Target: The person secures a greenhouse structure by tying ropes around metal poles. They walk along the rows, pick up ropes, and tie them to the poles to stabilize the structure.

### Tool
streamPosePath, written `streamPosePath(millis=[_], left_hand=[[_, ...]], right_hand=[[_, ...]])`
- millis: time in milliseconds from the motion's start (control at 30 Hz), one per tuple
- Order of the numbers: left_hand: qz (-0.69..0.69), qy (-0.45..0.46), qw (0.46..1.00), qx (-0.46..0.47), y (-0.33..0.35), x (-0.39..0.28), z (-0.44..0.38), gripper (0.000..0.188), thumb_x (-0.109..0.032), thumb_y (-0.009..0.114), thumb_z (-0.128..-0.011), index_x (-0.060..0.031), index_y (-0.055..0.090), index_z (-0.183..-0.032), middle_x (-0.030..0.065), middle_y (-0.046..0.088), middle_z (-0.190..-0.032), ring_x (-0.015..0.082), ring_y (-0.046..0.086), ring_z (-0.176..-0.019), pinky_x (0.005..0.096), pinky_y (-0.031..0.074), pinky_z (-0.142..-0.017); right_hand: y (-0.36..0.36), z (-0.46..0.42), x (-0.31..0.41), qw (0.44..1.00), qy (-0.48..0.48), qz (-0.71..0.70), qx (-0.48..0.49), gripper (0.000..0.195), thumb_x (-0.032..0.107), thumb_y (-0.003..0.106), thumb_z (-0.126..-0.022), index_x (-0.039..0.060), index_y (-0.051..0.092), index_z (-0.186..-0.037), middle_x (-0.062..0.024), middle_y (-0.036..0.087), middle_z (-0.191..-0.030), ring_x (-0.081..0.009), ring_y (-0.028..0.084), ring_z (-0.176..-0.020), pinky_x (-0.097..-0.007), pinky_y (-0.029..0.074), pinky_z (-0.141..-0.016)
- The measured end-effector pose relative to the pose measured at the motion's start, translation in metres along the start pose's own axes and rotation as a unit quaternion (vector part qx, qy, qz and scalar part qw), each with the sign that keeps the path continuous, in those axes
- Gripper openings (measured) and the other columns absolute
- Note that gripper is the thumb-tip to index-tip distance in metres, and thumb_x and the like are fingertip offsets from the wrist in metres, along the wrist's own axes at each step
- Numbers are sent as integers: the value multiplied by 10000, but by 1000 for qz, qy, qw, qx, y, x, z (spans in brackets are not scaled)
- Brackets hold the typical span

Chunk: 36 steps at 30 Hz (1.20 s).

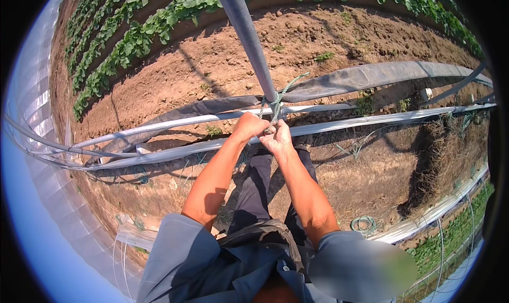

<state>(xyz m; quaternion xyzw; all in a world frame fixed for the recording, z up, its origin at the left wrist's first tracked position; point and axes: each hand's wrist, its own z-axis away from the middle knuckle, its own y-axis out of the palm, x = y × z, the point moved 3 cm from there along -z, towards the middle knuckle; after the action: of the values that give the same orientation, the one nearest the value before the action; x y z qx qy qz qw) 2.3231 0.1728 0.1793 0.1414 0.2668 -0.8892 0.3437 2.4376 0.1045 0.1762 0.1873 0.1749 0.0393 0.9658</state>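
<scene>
A green rope (277,104) is wound and knotted around the lower part of a grey metal pole (254,44), and one loose end sticks out to the upper right. Just below the knot, my left hand (250,125) is closed on the rope. My right hand (278,138) grips the rope too, close against the left one. Behind the hands a pale metal pipe (179,122) runs across, with a bundled strip of plastic film (330,127) nearer my legs. How the rope runs inside the fingers is hidden.
Beyond the pole lies a long grey sheet or flattened hose (358,77), then bare soil and rows of leafy plants (159,29). A coil of green cord (363,224) rests on the ground at lower right, near a dry root-covered mound (441,164). Plastic sheeting (63,199) curves along the left.
</scene>
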Motion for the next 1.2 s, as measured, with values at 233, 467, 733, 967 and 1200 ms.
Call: streamPosePath(millis=[233,467,733,967,1200], left_hand=[[-74,-38,996,-33,-19,-49,53,427,-406,665,-729,19,663,-687,176,674,-726,298,655,-686,410,488,-655],[121,15,984,-129,-12,-67,69,351,-171,756,-753,26,670,-1030,85,694,-812,140,628,-709,304,494,-637],[-21,152,977,-149,-82,-119,46,255,-118,727,-742,24,609,-917,71,626,-703,121,570,-620,306,446,-555],[-134,245,949,-149,-80,-126,62,210,-190,683,-823,-13,629,-921,117,608,-637,216,591,-590,352,464,-566],[-316,252,914,-25,-81,-92,73,199,-234,574,-910,-98,705,-973,139,676,-785,349,660,-782,454,508,-701]], right_hand=[[-82,6,55,989,-74,-114,-61,108,160,370,-1027,106,433,-957,5,314,-555,-138,319,-444,-302,388,-500],[-75,-5,108,984,-140,-53,-93,203,124,330,-972,128,313,-769,27,209,-535,-116,193,-392,-281,195,-362],[-67,-98,213,962,-200,12,-184,303,126,308,-958,164,251,-663,22,209,-538,-120,165,-400,-267,134,-360],[-58,-133,196,979,-156,44,-122,246,91,359,-947,150,355,-708,43,224,-538,-114,194,-432,-280,174,-409],[-86,-62,198,974,-195,20,-113,205,118,352,-971,121,329,-768,12,246,-563,-126,257,-436,-290,257,-402]])
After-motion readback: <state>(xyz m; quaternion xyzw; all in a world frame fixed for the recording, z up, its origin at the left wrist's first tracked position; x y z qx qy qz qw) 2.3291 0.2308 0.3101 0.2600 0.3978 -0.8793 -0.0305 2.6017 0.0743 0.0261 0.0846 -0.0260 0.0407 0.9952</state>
